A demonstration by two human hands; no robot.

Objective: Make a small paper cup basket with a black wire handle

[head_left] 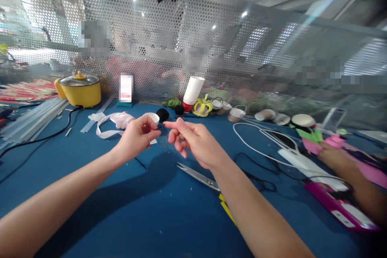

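Two hands of yours meet near the middle of the frame, raised above the blue tabletop. Your left hand is closed narrow, thumb and fingers pinched on a thin dark strand that trails down from under the hand toward the tabletop; what sits between the fingertips themselves is too small to make out. Just beyond that hand's knuckles, a black pompom and a small white cup lie on the tabletop, close behind the fingertips. Your right hand is loosely open, forefinger stretched leftward toward the left hand's fingertips, the two nearly touching; it holds nothing that you can see.

Below your right wrist, scissors with yellow handles lie on the tabletop, blades pointing to the upper left, partly covered by your forearm. Left of your left hand lies a white ribbon, and farther to the upper left stands a yellow pot with a glass lid. Behind your hands, against the perforated metal screen, a stack of white paper cups leans, with a yellow-green crown shape beside it. At the right edge of the frame another person's hand rests on pink sheets.
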